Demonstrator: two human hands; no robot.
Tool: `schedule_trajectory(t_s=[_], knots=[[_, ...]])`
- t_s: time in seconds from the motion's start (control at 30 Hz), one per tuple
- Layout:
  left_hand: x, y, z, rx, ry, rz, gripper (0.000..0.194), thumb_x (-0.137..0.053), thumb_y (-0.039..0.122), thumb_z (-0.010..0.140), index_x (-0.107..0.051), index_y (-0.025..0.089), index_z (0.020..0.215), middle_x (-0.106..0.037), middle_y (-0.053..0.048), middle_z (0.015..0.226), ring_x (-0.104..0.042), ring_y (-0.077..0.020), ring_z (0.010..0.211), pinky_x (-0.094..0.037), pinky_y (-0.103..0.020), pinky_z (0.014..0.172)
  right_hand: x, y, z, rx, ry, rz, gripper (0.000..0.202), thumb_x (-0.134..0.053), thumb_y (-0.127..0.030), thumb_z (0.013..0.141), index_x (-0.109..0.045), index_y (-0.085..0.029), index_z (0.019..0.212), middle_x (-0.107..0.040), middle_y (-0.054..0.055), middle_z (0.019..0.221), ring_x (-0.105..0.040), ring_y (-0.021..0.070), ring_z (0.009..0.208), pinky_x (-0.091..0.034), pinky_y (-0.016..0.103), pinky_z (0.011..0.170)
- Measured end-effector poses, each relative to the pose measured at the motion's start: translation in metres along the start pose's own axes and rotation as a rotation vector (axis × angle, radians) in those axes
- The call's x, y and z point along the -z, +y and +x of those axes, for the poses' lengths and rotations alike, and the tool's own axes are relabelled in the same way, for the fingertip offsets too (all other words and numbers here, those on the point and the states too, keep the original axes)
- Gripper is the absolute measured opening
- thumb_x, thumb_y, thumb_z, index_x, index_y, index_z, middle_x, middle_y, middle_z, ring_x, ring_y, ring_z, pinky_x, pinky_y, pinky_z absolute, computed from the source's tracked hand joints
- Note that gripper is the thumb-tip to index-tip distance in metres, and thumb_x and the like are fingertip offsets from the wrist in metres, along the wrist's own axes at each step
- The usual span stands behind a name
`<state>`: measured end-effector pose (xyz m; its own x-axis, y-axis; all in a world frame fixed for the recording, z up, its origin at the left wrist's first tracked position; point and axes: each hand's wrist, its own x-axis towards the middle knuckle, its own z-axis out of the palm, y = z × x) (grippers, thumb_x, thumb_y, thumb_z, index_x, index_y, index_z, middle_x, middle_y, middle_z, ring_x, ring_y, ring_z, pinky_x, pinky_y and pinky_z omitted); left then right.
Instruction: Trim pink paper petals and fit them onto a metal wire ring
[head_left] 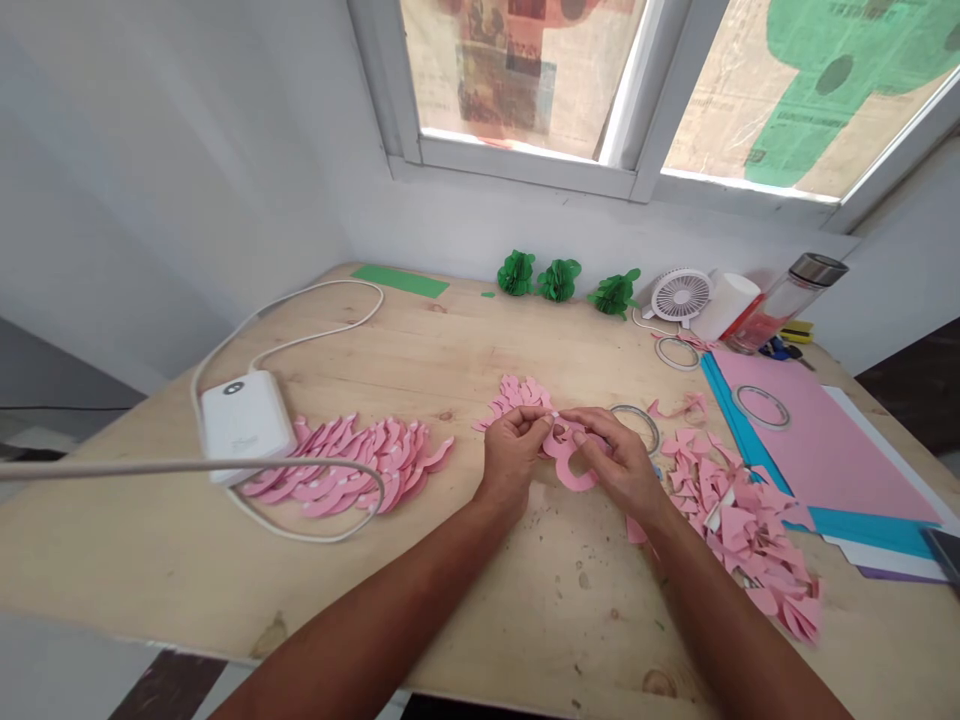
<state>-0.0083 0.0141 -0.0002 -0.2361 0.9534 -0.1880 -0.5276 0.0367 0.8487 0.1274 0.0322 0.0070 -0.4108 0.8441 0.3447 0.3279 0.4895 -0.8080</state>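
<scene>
Between my two hands, at the middle of the table, is a curved pink paper cutout (574, 472) with rounded openings. My left hand (516, 450) pinches its upper left edge, where a small white spot shows. My right hand (611, 455) grips its right side, thumb resting on the paper. Just behind my left hand lies a small group of pink cutouts (517, 393). To the left is a larger heap of overlapping wavy pink pieces (360, 465) with white spots. Pink scraps (750, 520) are piled right of my right forearm.
A white power bank (246, 425) with a looping cable sits left. Three green paper shapes (557, 281), a small fan (681, 295) and a bottle (780, 300) stand along the back. Tape rolls (763, 407) and pink sheets (847, 440) lie right.
</scene>
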Motion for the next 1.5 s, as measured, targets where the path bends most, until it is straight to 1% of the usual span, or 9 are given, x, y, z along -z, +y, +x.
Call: schedule_trajectory(t_s=[0.17, 0.3, 0.47, 0.6, 0.7, 0.9, 1.1, 1.3, 1.5], knots=[[0.001, -0.002, 0.002, -0.006, 0.028, 0.042, 0.018, -0.068, 0.024, 0.061, -0.060, 0.013, 0.071, -0.062, -0.001, 0.054, -0.056, -0.0113, 0.052, -0.043, -0.022, 0.053, 0.002, -0.002, 0.000, -0.050, 0.063, -0.001, 0.027, -0.049, -0.030, 0.084, -0.064, -0.022, 0.105, -0.064, 0.007, 0.106, -0.056, 0.0209, 0.101, -0.044, 0.035, 0.086], [0.002, -0.002, 0.000, -0.059, -0.022, 0.116, 0.015, -0.067, 0.024, 0.063, -0.061, 0.014, 0.072, -0.063, -0.002, 0.058, -0.057, -0.0121, 0.055, -0.044, -0.023, 0.055, 0.002, -0.003, 0.000, -0.128, 0.120, 0.073, 0.027, -0.050, -0.033, 0.083, -0.063, -0.020, 0.104, -0.065, 0.008, 0.104, -0.058, 0.0210, 0.098, -0.046, 0.033, 0.081], [0.001, 0.000, -0.006, -0.113, -0.122, 0.207, 0.011, -0.066, 0.024, 0.065, -0.061, 0.015, 0.069, -0.064, -0.003, 0.063, -0.058, -0.0129, 0.059, -0.045, -0.024, 0.059, 0.002, -0.006, 0.000, -0.231, 0.126, 0.147, 0.024, -0.052, -0.037, 0.081, -0.064, -0.018, 0.090, -0.068, 0.006, 0.088, -0.062, 0.0190, 0.080, -0.048, 0.029, 0.067], [-0.001, 0.002, -0.009, -0.135, -0.173, 0.259, 0.009, -0.066, 0.023, 0.067, -0.062, 0.015, 0.068, -0.063, -0.002, 0.064, -0.058, -0.0121, 0.060, -0.046, -0.024, 0.061, 0.001, -0.008, 0.000, -0.251, 0.109, 0.148, 0.019, -0.053, -0.035, 0.079, -0.062, -0.018, 0.075, -0.065, 0.003, 0.071, -0.058, 0.0153, 0.065, -0.045, 0.026, 0.058], [-0.002, 0.003, -0.010, -0.125, -0.185, 0.271, 0.009, -0.066, 0.023, 0.066, -0.062, 0.015, 0.068, -0.063, -0.002, 0.065, -0.057, -0.0121, 0.061, -0.045, -0.024, 0.060, 0.000, -0.008, 0.000, -0.267, 0.109, 0.138, 0.019, -0.054, -0.034, 0.078, -0.060, -0.017, 0.070, -0.064, 0.002, 0.065, -0.055, 0.0138, 0.061, -0.043, 0.024, 0.055], [-0.002, 0.004, -0.009, 0.011, -0.211, 0.159, 0.020, -0.060, 0.031, 0.070, -0.064, 0.014, 0.079, -0.061, -0.002, 0.062, -0.054, -0.0112, 0.053, -0.044, -0.024, 0.053, -0.001, -0.003, 0.000, -0.343, 0.172, 0.245, 0.021, -0.056, -0.037, 0.076, -0.058, -0.017, 0.070, -0.063, 0.002, 0.063, -0.053, 0.0127, 0.053, -0.041, 0.024, 0.049], [0.000, 0.003, -0.008, 0.095, -0.312, 0.135, 0.027, -0.064, 0.023, 0.065, -0.061, 0.015, 0.090, -0.065, -0.004, 0.068, -0.056, -0.0118, 0.054, -0.044, -0.024, 0.053, -0.001, 0.000, 0.001, -0.393, 0.262, 0.403, 0.022, -0.057, -0.038, 0.075, -0.054, -0.017, 0.069, -0.059, 0.000, 0.059, -0.052, 0.0121, 0.050, -0.042, 0.024, 0.048], [-0.001, 0.001, -0.009, 0.065, -0.417, 0.127, 0.042, -0.067, 0.017, 0.062, -0.056, 0.017, 0.102, -0.065, -0.004, 0.077, -0.056, -0.0113, 0.059, -0.043, -0.022, 0.053, 0.000, 0.000, 0.002, -0.369, 0.292, 0.411, 0.022, -0.058, -0.038, 0.074, -0.055, -0.017, 0.068, -0.057, -0.001, 0.059, -0.052, 0.0118, 0.053, -0.042, 0.023, 0.050], [-0.001, 0.002, -0.009, 0.021, -0.400, 0.142, 0.050, -0.067, 0.015, 0.062, -0.051, 0.018, 0.109, -0.060, 0.001, 0.070, -0.053, -0.0096, 0.056, -0.041, -0.021, 0.051, 0.000, -0.003, 0.002, -0.334, 0.268, 0.334, 0.021, -0.058, -0.036, 0.074, -0.056, -0.017, 0.066, -0.054, -0.002, 0.059, -0.048, 0.0102, 0.053, -0.039, 0.022, 0.050]])
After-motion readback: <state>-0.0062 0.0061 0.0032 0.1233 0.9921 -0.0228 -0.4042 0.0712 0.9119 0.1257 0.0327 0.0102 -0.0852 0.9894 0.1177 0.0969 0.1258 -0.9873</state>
